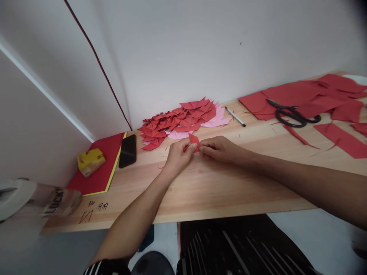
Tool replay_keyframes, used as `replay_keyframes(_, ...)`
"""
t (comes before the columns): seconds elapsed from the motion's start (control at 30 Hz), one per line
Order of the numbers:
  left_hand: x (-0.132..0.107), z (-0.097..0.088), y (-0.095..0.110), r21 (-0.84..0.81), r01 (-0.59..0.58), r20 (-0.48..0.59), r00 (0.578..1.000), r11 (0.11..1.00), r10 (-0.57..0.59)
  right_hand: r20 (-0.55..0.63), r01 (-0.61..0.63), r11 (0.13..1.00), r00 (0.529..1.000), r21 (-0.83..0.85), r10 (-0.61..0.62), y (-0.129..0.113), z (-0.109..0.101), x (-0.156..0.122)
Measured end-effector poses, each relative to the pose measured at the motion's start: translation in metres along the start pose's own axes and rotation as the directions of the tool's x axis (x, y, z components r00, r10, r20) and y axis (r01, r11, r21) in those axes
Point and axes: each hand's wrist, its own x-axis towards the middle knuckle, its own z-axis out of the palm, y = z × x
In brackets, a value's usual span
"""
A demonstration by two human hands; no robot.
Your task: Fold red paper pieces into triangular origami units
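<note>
A small folded piece of red paper (194,139) is held between my two hands, just above the wooden table. My left hand (181,152) pinches it from the left, thumb on top. From the right, the fingertips of my right hand (215,147) are pressed together on its edge. Part of the paper is hidden by my fingers. Just beyond my hands lies a heap of folded red paper pieces (177,119) with pointed corners, with some pink paper pieces (215,117) beside and under it.
Right of the heap lies a pen (235,116). Black-handled scissors (292,114) rest by red paper sheets (286,95) and cut strips. At left are a phone (127,151), a red folder (100,179) with a yellow packet (91,161), and a clear bottle (40,198) near the table's edge.
</note>
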Motion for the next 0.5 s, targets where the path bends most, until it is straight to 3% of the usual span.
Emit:
replay_keyframes(0.1, 0.0000, -0.0005, 0.0005, 0.055, -0.017, -0.013, 1.000, 0.998, 0.018, 0.010, -0.010, 0.999, 1.000, 0.041, 0.009, 0.0014, -0.0007, 0.0013)
replay_keyframes(0.33, -0.0016, 0.0012, -0.0034, -0.092, -0.004, 0.070, 0.998, 0.996, 0.010, 0.006, 0.001, 1.000, 1.000, 0.027, -0.001, -0.0033, -0.0050, 0.0019)
replay_keyframes(0.5, -0.0007, 0.0014, -0.0044, -0.099, 0.020, 0.072, 0.997, 0.995, -0.013, -0.001, -0.011, 1.000, 1.000, 0.013, 0.011, -0.0038, -0.0033, 0.0010)
